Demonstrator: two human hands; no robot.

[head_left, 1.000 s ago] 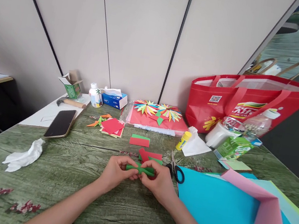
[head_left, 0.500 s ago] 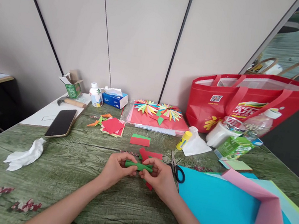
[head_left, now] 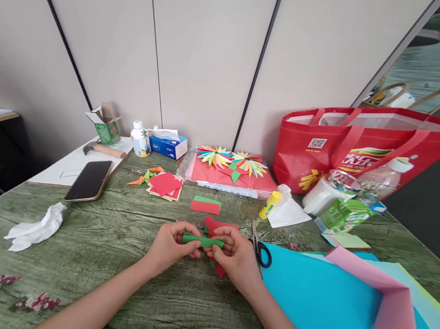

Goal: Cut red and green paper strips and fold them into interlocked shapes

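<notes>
From the head view, the green strip [head_left: 203, 241] looks narrower than a second ago, suggesting its fold is tightening; the left hand's [head_left: 172, 244] grip pinches its nine o'clock half, the right hand's [head_left: 233, 255] its three o'clock half, over the bench [head_left: 103, 246].

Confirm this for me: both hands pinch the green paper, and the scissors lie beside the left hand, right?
Not quite: the head view shows the scissors beside the right hand, not the left hand. Both hands do pinch the green paper.
</notes>
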